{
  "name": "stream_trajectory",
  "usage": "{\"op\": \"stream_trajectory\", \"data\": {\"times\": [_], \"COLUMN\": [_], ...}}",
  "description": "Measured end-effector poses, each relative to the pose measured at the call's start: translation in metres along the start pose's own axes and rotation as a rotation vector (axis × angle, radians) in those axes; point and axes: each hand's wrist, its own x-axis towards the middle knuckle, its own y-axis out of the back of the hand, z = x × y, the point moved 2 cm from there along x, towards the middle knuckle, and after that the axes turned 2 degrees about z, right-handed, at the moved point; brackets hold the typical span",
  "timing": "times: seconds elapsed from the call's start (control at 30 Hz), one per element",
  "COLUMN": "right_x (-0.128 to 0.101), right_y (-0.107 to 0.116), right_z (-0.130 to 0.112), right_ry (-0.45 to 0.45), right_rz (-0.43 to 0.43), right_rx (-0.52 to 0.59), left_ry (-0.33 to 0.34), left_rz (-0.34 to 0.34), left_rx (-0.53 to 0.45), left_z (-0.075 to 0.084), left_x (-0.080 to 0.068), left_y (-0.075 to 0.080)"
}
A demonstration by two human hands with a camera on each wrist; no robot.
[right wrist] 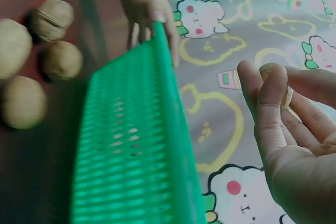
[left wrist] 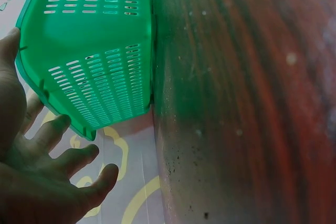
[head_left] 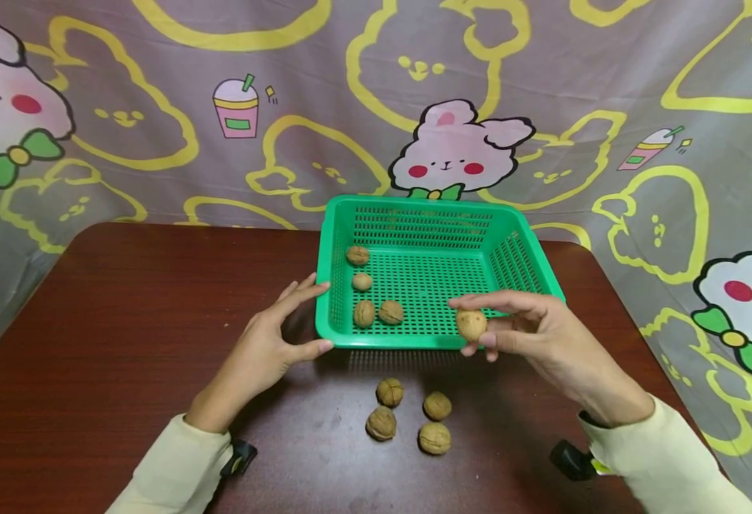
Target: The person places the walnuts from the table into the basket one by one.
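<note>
A green plastic basket (head_left: 340,214) stands on the dark wooden table (head_left: 125,321), with several walnuts (head_left: 376,313) lying along its left side. My left hand (head_left: 283,328) rests against the basket's near-left corner (left wrist: 79,119), fingers straight, thumb on the front rim. My right hand (head_left: 517,325) pinches a walnut (head_left: 471,323) at its fingertips, just above the basket's front rim; that nut (right wrist: 278,82) is partly hidden behind the fingers (right wrist: 270,108) in the right wrist view. Several more walnuts (head_left: 408,417) lie on the table in front of the basket.
A cartoon rabbit cloth (head_left: 453,153) hangs behind the table and drapes down both sides. The loose walnuts (right wrist: 31,61) sit between my two forearms. Bare table surface (left wrist: 252,103) stretches to the left of the basket.
</note>
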Motion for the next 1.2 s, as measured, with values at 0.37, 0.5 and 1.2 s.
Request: {"op": "stream_trajectory", "data": {"times": [0.37,0.5,1.2], "right_x": [0.102,0.135,0.199], "right_y": [0.033,0.045,0.031], "right_z": [-0.011,-0.006,0.078], "right_ry": [-0.065,-0.070,-0.323], "right_rz": [-0.125,-0.176,-0.369], "right_rx": [0.072,0.086,-0.182], "left_ry": [0.002,0.006,-0.002], "left_rz": [0.005,0.006,0.010], "left_rx": [0.007,0.010,-0.013], "left_z": [0.000,-0.001,-0.001], "left_x": [0.000,0.000,0.000], "left_y": [0.002,0.002,0.000]}}
